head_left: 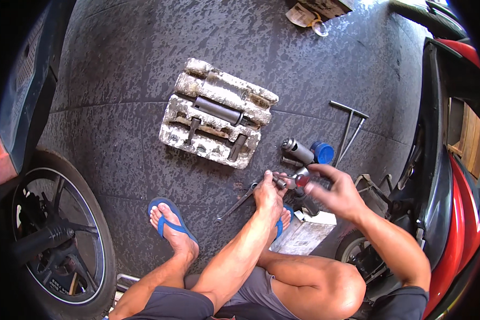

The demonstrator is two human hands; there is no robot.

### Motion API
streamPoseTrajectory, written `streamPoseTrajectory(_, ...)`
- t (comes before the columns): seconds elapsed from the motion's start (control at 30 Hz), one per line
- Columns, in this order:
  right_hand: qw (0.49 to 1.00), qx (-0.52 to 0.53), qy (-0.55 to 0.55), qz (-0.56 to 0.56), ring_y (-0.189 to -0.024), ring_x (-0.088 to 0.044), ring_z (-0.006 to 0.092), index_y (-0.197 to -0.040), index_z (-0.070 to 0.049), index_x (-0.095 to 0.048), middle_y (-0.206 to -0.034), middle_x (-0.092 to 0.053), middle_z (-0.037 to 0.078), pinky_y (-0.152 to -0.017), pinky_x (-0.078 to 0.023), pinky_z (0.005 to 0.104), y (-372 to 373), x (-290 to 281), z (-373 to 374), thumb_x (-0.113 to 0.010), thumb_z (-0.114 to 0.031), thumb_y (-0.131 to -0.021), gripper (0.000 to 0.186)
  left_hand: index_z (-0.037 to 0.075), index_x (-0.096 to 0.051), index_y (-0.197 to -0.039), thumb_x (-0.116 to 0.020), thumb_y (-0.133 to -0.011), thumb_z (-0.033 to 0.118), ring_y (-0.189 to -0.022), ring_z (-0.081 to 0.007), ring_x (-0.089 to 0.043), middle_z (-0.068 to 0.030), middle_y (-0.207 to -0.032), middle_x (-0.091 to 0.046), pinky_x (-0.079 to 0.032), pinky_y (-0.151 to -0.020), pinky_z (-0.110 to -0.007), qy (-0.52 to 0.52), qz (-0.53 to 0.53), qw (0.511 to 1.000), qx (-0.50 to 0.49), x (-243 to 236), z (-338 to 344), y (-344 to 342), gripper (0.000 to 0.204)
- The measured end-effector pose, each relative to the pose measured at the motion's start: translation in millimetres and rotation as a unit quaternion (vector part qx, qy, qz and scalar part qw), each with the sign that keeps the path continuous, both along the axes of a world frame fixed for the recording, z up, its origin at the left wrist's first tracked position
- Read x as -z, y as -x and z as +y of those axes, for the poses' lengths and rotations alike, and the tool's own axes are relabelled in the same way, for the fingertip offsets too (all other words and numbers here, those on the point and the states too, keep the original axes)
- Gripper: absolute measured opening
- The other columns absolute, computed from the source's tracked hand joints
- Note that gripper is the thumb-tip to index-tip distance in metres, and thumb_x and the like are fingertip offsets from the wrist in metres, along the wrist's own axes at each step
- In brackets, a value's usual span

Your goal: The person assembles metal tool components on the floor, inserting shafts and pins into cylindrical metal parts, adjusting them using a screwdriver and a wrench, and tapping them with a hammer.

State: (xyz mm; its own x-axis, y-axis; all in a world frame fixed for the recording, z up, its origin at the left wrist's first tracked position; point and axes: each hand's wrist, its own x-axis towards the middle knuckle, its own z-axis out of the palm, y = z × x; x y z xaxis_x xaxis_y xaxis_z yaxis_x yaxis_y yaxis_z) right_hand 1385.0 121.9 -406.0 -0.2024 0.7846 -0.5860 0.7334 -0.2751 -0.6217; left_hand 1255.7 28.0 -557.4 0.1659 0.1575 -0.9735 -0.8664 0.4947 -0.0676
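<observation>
My left hand (pixel 269 196) is closed on a small metal cylindrical part (pixel 279 183), which pokes out between thumb and fingers. Just right of it, my right hand (pixel 338 194) is slightly blurred. Its thumb and forefinger close around the red handle of what looks like a small screwdriver (pixel 301 180), whose thin shaft points at the left hand. Beyond the hands lie a grey metal cylinder (pixel 300 152) and a blue round tub or cap (pixel 321 152). An open-ended wrench (pixel 237 204) rests on the floor left of my left hand.
A worn white foam block (pixel 197 85) holds a dark metal cylinder (pixel 217 110) and other steel parts. A T-handle wrench (pixel 350 113) lies at right. A white box (pixel 306 234) stands by my foot. A motorcycle wheel (pixel 104 240) is at left, a red motorcycle (pixel 458 213) at right.
</observation>
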Motion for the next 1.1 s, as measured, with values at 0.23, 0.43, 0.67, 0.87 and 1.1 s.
streamPoseTrajectory(0.23, 0.993, -0.025, 0.119, -0.006, -0.068, -0.07, 0.0254, -0.114, 0.0, -0.068, -0.085, -0.071, 0.018, -0.065, -0.055, 0.043, -3, -7, 10, -0.066, -0.014, -0.088, 0.029, 0.001, -0.059, -0.102, -0.049, -0.106, 0.031, -0.084, -0.0238, -0.068, -0.0172, -0.098, -0.068, -0.061, -0.076, -0.04, -0.011, -0.005, 1.0, 0.005, -2, 1, 3, 0.032)
streamPoseTrajectory(0.43, 0.97, -0.232, 0.029, -0.068, -0.11, -0.064, 0.0363, -0.133, -0.004, -0.059, -0.121, -0.065, 0.019, -0.092, -0.052, 0.0429, 7, -21, -3, -0.073, -0.019, -0.083, 0.054, 0.0, -0.059, -0.101, -0.05, -0.106, 0.028, -0.078, -0.0235, -0.068, -0.0153, -0.094, -0.067, -0.062, -0.073, -0.038, -0.003, 0.007, 1.0, -0.012, -2, 2, 4, 0.03)
streamPoseTrajectory(0.67, 0.831, 0.32, 0.454, 0.034, -0.067, -0.067, 0.0169, -0.12, 0.002, -0.065, -0.094, -0.072, 0.013, -0.062, -0.056, 0.0353, -13, 3, 3, -0.065, -0.038, -0.094, 0.048, 0.001, -0.059, -0.1, -0.049, -0.106, 0.031, -0.084, -0.0246, -0.068, -0.0166, -0.096, -0.067, -0.062, -0.076, -0.039, -0.054, -0.002, 0.998, 0.032, 5, -5, 3, 0.032)
streamPoseTrajectory(0.87, 0.891, -0.397, -0.115, -0.186, -0.081, -0.07, 0.0298, -0.114, -0.005, -0.06, -0.086, -0.063, 0.01, -0.069, -0.057, 0.0436, 0, -5, -9, -0.066, -0.017, -0.081, 0.035, 0.001, -0.059, -0.101, -0.051, -0.105, 0.03, -0.085, -0.0254, -0.068, -0.0165, -0.097, -0.068, -0.062, -0.074, -0.039, -0.046, -0.005, 0.999, 0.017, 7, -5, 6, 0.03)
streamPoseTrajectory(1.1, 0.855, 0.329, 0.399, 0.032, -0.075, -0.07, 0.0262, -0.121, 0.005, -0.063, -0.092, -0.07, 0.011, -0.071, -0.057, 0.0414, -1, -12, 1, -0.063, -0.032, -0.095, 0.045, 0.001, -0.059, -0.1, -0.052, -0.105, 0.029, -0.086, -0.026, -0.068, -0.0167, -0.096, -0.067, -0.062, -0.075, -0.04, -0.059, 0.001, 0.998, 0.018, 6, -6, 4, 0.03)
